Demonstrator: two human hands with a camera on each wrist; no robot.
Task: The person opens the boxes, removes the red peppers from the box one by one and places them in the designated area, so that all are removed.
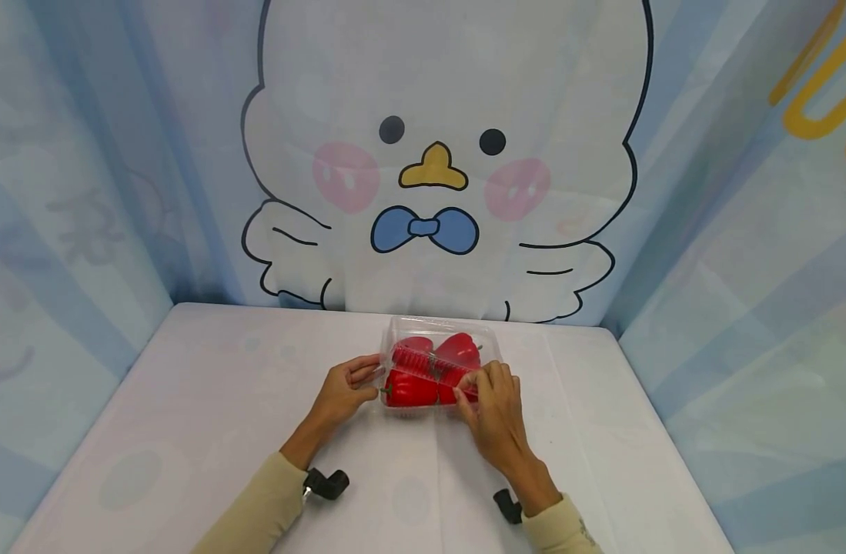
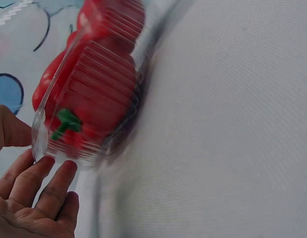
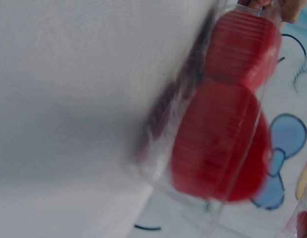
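Observation:
In the middle of the far half of the table is a clear plastic clamshell box with several red bell peppers inside. Its transparent lid slants over the peppers, the ridged edge crossing them diagonally. My left hand holds the box's left end, thumb on one side and fingertips on the other. A green stem shows close to those fingers. At the front right, my right hand pinches the lid's edge between thumb and index finger. Only a sliver of it shows in the right wrist view.
A white cloth covers the table. Behind it hangs a curtain printed with a cartoon bird, and pale blue curtains close off both sides. Black wrist mounts stick out beside both sleeves.

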